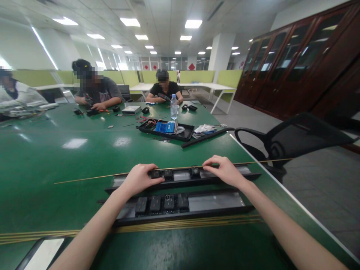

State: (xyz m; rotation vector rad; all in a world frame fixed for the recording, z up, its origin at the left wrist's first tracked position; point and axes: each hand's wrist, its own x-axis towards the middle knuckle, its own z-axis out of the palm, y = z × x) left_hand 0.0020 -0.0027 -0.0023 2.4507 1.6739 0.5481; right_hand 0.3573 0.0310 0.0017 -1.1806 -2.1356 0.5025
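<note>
A long thin brass-coloured rod [180,168] lies lengthwise over the far black channel strip [208,179], its ends reaching past both ends of the strip. My left hand [140,178] curls round the rod; its index fingertip is at the rod and its thumb is lower, by a small black block [168,174]. With thumb and fingertips together, my right hand [223,170] pinches the rod just right of another black block [195,172]. Nearer me, a second black channel strip [216,200] holds several black blocks [155,203] in a row at its left.
More brass-coloured rods [185,224] lie along the near side. A phone-like device [42,255] is at lower left. Farther off are a black tray [187,132], a water bottle [174,108] and a black bar [206,138]. A mesh chair [306,135] stands right; several people sit opposite.
</note>
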